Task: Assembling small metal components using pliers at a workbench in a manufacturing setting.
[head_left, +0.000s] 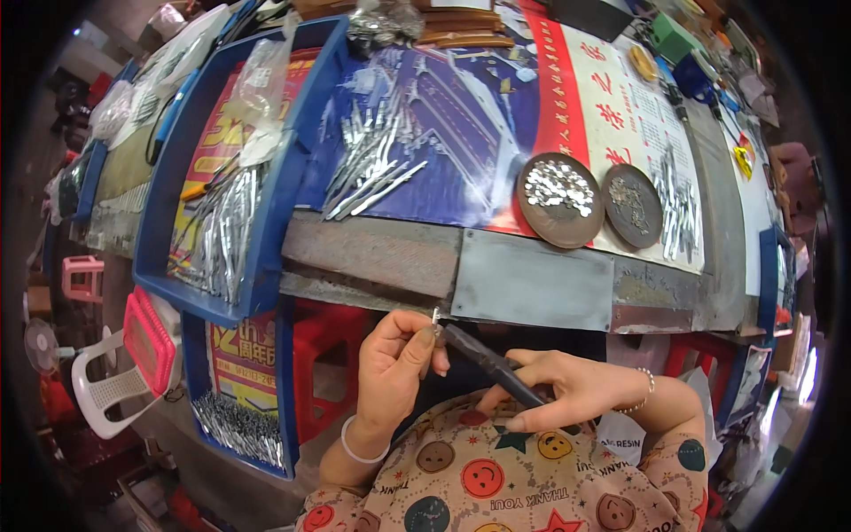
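Note:
My left hand (396, 365), a pale bangle at its wrist, pinches a small silvery metal piece (436, 316) between thumb and fingers, just off the bench's front edge. In my right hand (567, 387) lies a long black-handled tool (487, 362), slanting up and left. Its far end reaches the left fingertips by the metal piece. What the tool's tip is like cannot be made out. Beyond the hands, a round brown dish (560, 229) holds many shiny small discs, and a smaller dark dish (631, 232) holds fine bits.
Slim metal strips (377, 182) lie in a loose pile on a blue sheet; more strips (678, 213) lie right of the dishes. A grey metal plate (532, 282) covers the bench edge. At left stand a blue tray (297, 177) of strips and a lower blue bin (291, 390).

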Demonstrator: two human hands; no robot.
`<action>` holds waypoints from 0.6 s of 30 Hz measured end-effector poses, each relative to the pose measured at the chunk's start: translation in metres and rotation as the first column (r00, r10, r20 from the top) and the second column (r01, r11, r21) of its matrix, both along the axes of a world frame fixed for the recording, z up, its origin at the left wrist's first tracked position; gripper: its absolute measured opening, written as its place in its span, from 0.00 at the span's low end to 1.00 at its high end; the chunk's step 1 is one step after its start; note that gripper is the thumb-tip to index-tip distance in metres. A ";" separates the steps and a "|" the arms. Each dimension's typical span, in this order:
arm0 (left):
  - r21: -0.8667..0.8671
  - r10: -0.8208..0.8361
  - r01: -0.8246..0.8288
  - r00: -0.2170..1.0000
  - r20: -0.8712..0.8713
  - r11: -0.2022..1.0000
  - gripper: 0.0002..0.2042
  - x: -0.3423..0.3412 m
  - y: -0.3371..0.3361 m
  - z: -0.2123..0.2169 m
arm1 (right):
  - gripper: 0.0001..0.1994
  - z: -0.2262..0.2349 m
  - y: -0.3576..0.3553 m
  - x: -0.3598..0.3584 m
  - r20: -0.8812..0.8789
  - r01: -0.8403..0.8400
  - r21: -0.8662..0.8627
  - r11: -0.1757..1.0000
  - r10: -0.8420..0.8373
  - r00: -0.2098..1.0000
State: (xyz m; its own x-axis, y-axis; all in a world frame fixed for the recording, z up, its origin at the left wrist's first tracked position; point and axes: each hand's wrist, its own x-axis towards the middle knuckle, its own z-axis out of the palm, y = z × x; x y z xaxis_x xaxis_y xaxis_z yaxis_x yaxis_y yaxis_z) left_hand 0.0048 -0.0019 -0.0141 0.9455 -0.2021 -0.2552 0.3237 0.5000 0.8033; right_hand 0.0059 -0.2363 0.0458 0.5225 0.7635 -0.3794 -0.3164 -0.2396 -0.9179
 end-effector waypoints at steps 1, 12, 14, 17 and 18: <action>-0.014 -0.036 0.036 0.999 0.017 0.999 0.05 -0.001 0.006 -0.001 | 0.22 0.002 0.000 -0.001 0.003 -0.018 0.006 1.000 0.018 1.000; 0.215 0.134 -0.139 0.990 0.036 0.967 0.09 -0.039 0.075 -0.007 | 0.17 0.005 0.023 -0.022 0.415 0.057 -0.380 0.923 0.114 0.903; 0.305 0.206 -0.210 0.978 0.044 0.929 0.07 -0.051 0.105 -0.015 | 0.18 0.000 0.024 -0.027 0.493 0.119 -0.375 0.919 0.089 0.865; 0.597 0.429 -0.414 0.894 0.128 0.687 0.07 -0.081 0.172 -0.015 | 0.17 0.001 0.032 -0.030 0.413 0.106 -0.462 0.881 0.108 0.904; 0.670 0.497 -0.484 0.846 0.193 0.563 0.07 -0.099 0.203 -0.023 | 0.17 -0.003 0.035 -0.028 0.411 0.080 -0.449 0.890 0.126 0.903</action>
